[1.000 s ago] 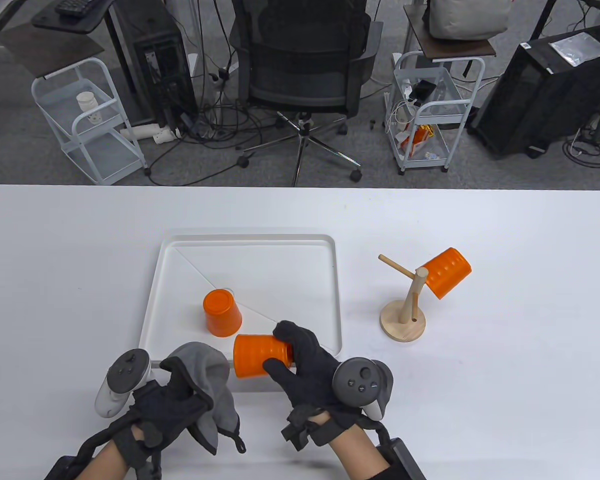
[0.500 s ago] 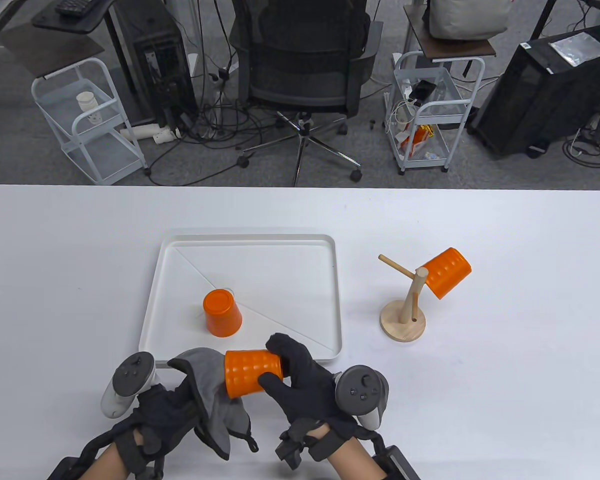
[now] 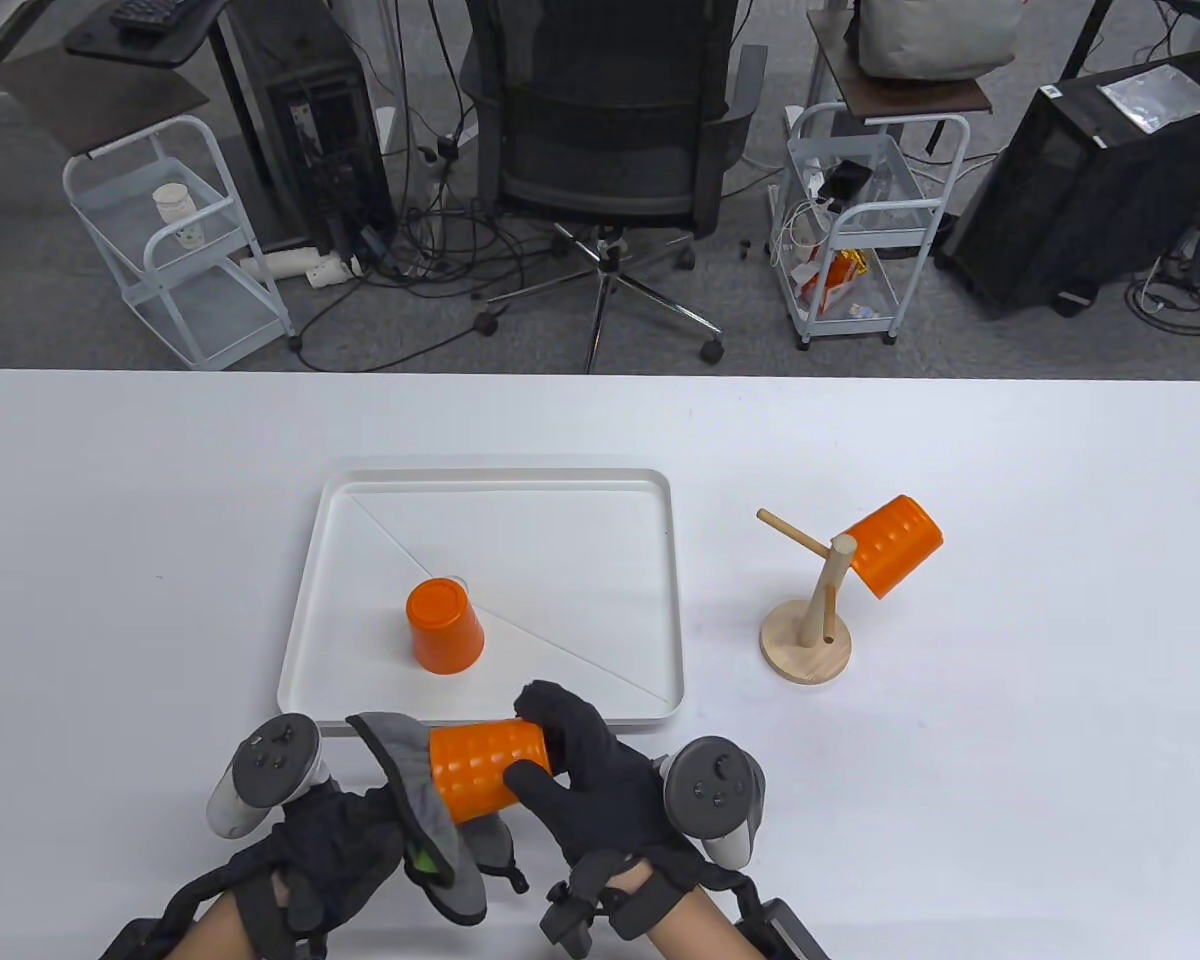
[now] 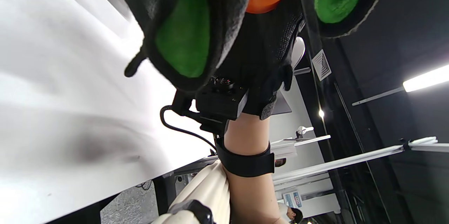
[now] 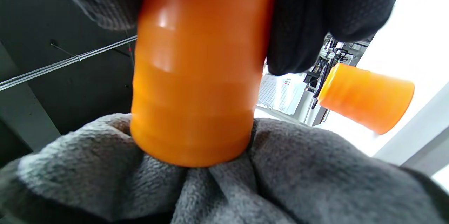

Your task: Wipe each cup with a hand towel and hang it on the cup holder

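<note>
Since a second ago, both hands have drawn back toward the near edge of the desk, and the held cup has left the tray and gone mouth-first into the towel.

Right hand: fingers and thumb curled round the base end of the held cup, which lies on its side above the desk, just in front of the tray's near rim. Right wrist view shows the cup's open end pushed into grey folds of cloth.

Left hand: wrapped in the hand towel, grey outside with a green inner face visible in the left wrist view. Its fingers are hidden by the cloth; it holds the towel bunched against the cup's mouth.

Second cup: upside down in the white tray, left of centre, apart from both hands.

Third cup: hung on the right peg of the wooden cup holder, tilted, base pointing up and right. Left peg bare. Holder stands on the desk right of the tray, well apart from the hands.

Beyond the desk: office chair, two white wire carts, cables on the floor.
</note>
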`<state>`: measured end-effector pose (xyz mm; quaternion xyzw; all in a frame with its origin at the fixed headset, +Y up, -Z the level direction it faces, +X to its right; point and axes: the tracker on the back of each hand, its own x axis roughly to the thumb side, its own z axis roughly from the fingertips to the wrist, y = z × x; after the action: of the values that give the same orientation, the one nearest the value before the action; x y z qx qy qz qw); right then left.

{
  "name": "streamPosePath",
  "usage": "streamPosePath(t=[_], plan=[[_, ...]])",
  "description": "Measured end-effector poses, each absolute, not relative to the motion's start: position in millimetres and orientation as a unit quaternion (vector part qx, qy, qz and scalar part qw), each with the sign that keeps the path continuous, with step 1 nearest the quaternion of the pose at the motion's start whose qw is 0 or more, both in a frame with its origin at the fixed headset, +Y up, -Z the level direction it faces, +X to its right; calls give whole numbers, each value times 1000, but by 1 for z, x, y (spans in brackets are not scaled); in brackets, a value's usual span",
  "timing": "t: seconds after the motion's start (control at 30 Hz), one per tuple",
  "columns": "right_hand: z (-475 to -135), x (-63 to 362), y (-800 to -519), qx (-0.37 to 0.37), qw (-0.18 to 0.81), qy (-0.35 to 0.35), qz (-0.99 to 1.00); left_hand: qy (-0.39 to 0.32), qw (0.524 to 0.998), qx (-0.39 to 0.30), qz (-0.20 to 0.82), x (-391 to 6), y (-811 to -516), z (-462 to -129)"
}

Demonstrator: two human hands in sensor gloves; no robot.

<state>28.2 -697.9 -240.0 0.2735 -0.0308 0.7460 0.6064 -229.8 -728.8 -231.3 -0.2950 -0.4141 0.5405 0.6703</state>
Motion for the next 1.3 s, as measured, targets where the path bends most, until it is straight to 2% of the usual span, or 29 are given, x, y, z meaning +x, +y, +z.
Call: streamPosePath(t=[0.23, 0.5, 0.77, 0.97, 1.03, 1.3], plan=[[-235, 20, -699, 285, 598, -13, 749, -428, 682, -297, 514, -226, -727, -228], [-230, 12, -702, 296, 575, -8, 763, -429, 674, -306, 519, -225, -729, -228], [-225, 6, -701, 330, 542, -29, 773, -436, 634, -329, 547, -226, -734, -231], [-223, 5, -700, 340, 533, -40, 774, -439, 561, -363, 601, -224, -740, -231], [-224, 5, -701, 338, 531, -39, 776, -438, 586, -355, 582, -225, -739, -232], [-225, 5, -706, 319, 550, -5, 772, -452, 738, -279, 416, -226, -719, -224]])
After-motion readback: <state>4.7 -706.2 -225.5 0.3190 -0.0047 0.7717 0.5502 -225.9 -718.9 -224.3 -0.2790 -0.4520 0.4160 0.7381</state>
